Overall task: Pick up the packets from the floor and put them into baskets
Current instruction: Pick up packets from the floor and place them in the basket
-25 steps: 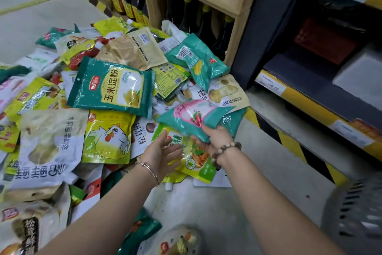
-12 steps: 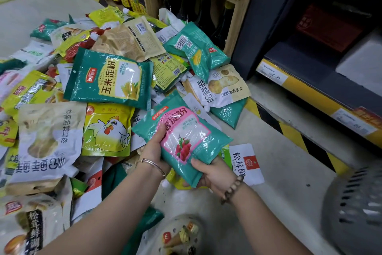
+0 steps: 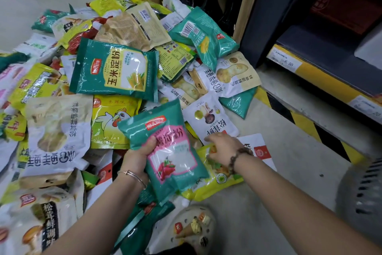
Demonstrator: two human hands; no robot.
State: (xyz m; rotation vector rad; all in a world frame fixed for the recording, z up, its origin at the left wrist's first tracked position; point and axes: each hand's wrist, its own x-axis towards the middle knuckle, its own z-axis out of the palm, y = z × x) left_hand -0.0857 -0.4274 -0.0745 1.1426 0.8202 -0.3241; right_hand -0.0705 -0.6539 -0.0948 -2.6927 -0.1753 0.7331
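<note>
A pale concrete shop floor (image 3: 293, 163) runs below a wooden shelf of dark bottles (image 3: 246, 0). From the floor's left edge to its middle lies a heap of glossy plastic food packets (image 3: 60, 128), overlapping one another. On top of it lies a large green corn-starch packet (image 3: 113, 68). Near the heap's front edge, the left hand (image 3: 138, 155) grips a teal-and-pink plastic starch packet (image 3: 171, 151), raised and tilted above the pile. Just beside it, the right hand (image 3: 223, 147) curls its fingers over the upper edge of a yellow-green plastic packet (image 3: 221, 178) lying flat on the floor. The hands are apart. At the right edge stands a grey slotted plastic basket (image 3: 365, 192), blurred.
</note>
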